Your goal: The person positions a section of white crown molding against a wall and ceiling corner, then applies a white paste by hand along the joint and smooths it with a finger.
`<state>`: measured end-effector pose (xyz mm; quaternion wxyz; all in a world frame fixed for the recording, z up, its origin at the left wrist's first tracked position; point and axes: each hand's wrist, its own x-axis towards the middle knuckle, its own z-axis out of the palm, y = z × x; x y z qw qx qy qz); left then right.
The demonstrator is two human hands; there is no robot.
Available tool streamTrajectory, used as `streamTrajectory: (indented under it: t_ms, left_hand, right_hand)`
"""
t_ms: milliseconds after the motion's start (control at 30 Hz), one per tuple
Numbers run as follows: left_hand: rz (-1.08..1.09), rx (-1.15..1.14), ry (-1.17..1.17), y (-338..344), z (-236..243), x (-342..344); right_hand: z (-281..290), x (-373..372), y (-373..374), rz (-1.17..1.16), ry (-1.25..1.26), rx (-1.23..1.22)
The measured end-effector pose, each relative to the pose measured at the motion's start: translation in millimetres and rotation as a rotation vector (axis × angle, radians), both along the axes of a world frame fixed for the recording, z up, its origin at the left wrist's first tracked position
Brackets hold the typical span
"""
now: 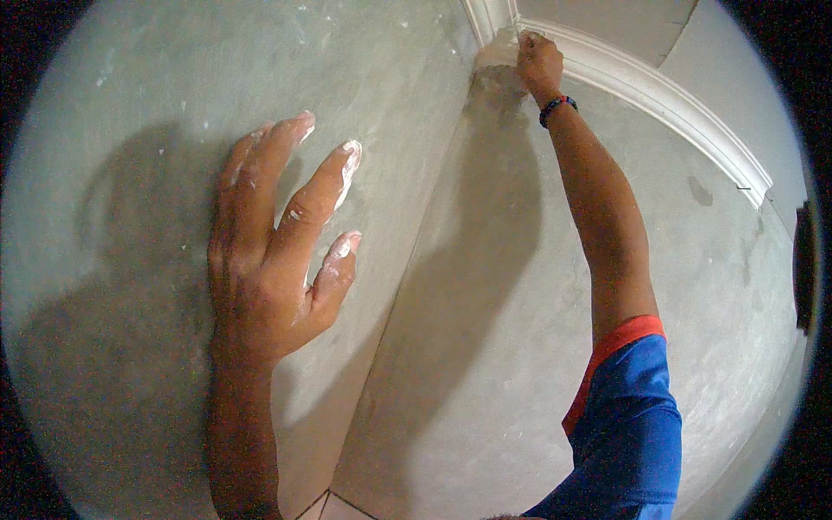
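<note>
My left hand [277,243] is raised beside the grey-green plastered wall [130,78], fingers apart and holding nothing; white paste coats its fingertips. My right hand [539,65], a dark beaded band on its wrist, reaches up to the white cornice [659,95] where it meets the wall corner. Its fingers are curled against the moulding joint, and what they hold, if anything, I cannot make out.
The adjoining wall [693,347] runs to the right, with dark smudges below the cornice. A pale ceiling [719,69] is above. Floor tiles [342,511] show at the bottom of the corner. A dark object [802,260] is at the far right edge.
</note>
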<state>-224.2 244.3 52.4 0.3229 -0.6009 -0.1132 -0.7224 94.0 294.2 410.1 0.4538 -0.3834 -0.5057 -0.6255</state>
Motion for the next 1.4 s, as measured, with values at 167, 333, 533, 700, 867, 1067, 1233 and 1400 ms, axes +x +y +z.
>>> streamTrajectory:
  t_ms: [167,333,533,700,867,1067,1233,1400]
  left_hand:
    - [0.013,-0.021,0.021,1,-1,-1]
    - [0.001,-0.026,0.029,0,3,2]
    - [0.020,-0.049,0.021,-5,1,-1]
    - [0.032,-0.049,0.028,-9,2,-2]
    - [0.037,-0.041,0.032,-5,-2,-3]
    - [0.058,-0.074,0.002,-8,-2,0]
    - [0.125,-0.073,0.011,-12,-1,0]
    - [0.139,-0.038,0.024,-23,11,2]
  right_hand:
    - [14,-1,2,-0.144,0.041,0.022]
    - [52,20,13,-0.089,0.060,0.053]
    - [58,5,12,-0.113,0.168,0.039]
    - [51,14,2,-0.088,0.268,0.067]
    - [23,18,-6,-0.061,0.154,0.109]
    - [13,25,0,0.220,-0.104,0.117]
    - [22,19,14,0.508,0.057,-0.157]
    - [37,18,14,0.492,0.098,-0.243]
